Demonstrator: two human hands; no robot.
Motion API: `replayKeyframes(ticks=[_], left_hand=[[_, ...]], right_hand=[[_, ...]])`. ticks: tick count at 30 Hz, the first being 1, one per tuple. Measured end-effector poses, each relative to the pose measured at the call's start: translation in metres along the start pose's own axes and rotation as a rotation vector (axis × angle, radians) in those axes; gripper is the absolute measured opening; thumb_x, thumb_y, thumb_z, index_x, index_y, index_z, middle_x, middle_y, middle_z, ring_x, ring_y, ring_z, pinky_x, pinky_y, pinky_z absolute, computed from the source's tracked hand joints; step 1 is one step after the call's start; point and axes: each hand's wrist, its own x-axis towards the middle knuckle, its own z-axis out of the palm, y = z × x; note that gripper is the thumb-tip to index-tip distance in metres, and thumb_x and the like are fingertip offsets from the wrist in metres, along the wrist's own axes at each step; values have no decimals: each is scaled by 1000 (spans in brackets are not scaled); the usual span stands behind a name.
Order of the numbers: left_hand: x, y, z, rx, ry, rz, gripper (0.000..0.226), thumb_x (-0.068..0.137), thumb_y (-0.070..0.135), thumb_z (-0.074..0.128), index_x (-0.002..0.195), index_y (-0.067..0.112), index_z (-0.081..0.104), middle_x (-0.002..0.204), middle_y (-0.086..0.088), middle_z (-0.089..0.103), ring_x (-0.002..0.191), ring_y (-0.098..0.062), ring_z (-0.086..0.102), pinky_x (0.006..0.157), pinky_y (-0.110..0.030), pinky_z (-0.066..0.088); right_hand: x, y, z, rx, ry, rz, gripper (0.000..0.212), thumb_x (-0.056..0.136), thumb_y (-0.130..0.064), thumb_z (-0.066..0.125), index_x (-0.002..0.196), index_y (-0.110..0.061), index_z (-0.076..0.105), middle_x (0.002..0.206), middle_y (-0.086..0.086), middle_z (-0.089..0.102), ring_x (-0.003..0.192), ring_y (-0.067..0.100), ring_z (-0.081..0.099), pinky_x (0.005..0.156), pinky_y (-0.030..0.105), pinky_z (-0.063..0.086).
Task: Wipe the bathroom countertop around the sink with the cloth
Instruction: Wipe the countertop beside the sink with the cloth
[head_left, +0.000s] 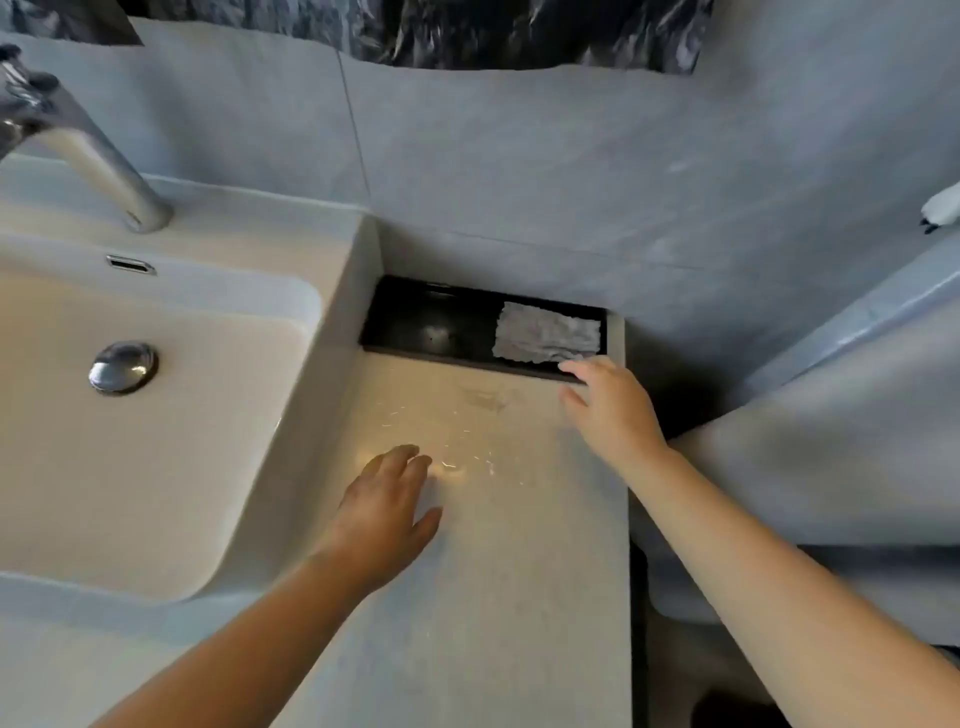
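So the cloth (545, 332) isn't in anyone's hand right now. It's a crumpled grey-white rag lying in the right end of a black tray (426, 322) that sits at the back of the countertop (493, 571), tight against the grey tiled wall (519, 171). The right hand (610, 410) is stretched out over the tray's front right corner with its fingers straight and loosely spread, holding nothing. Its fingertips are right at the near edge of the cloth, but I honestly can't tell if they're touching it or just over it. The left hand (387, 512) is palm down on the countertop just right of the sink (156, 467), fingers out flat and together, thumb off to the side, also gripping nothing. Between the two hands the pale stone top has a dark smudge (488, 397) near the tray and some shiny little streaks catching the light closer to the left fingertips. The sink itself is a white rectangular basin with a chrome drain plug (123, 366), an overflow slot (131, 264) on its back wall, and a chrome faucet (98, 161) angling in from the top left.
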Motion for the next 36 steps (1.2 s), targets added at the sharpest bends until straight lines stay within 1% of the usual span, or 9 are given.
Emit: replayKeyframes(ticks=[5,9,13,18,23,26,31,34,36], left_hand=[[23,-9,15,22,48,34,72,90,49,51,148,15,27,150,-4,33,137,-23,32,113,-32,27],[37,-17,23,91,46,75,74,92,56,38,151,17,17,158,-4,18,145,-25,16,117,-33,11],[50,-20,25,123,42,101,73,90,60,28,148,17,20,155,-7,26,143,-30,24,113,-41,14],[69,-33,25,139,-4,115,77,88,64,18,151,20,8,160,-4,8,147,-28,7,116,-40,6],[74,-38,28,151,-24,98,79,86,70,12,151,27,2,161,-1,3,147,-26,1,118,-45,6],[76,-35,30,132,-25,62,81,83,74,10,151,32,-3,160,2,-5,147,-24,-9,119,-44,-1],[79,-34,29,174,-31,47,82,83,75,11,151,31,5,161,0,1,147,-26,-4,118,-46,2],[79,-33,30,173,-22,48,83,83,76,14,151,28,15,160,-3,12,147,-29,6,116,-47,8],[79,-32,29,184,-30,47,84,82,76,13,151,29,12,160,-2,9,147,-29,4,116,-47,5]], right_hand=[[57,17,22,-55,-11,-12,39,94,-24,57,132,-13,55,129,9,55,119,26,50,96,35,43],[84,28,42,-134,-40,-83,52,87,-29,66,135,-12,52,133,11,52,124,29,45,101,40,42],[96,34,58,-121,-46,-90,55,81,-32,73,130,-12,57,136,12,50,128,31,43,103,47,40],[102,36,71,-138,41,-72,50,76,-30,77,122,-14,64,122,10,58,115,29,53,93,50,46],[106,37,78,-222,179,-83,39,75,-26,78,111,-17,67,109,7,61,104,29,55,86,45,41],[111,38,79,-251,234,-118,30,77,-19,75,106,-16,67,99,7,62,92,29,58,82,42,41],[117,27,58,-190,239,-115,22,86,-14,63,107,-11,62,89,8,63,82,31,59,66,40,45],[102,19,38,-96,310,-131,25,88,-14,61,113,-10,60,96,10,61,90,30,56,65,38,46],[84,19,27,-37,322,-138,27,90,-15,60,116,-11,59,101,8,60,94,29,54,66,37,46]])
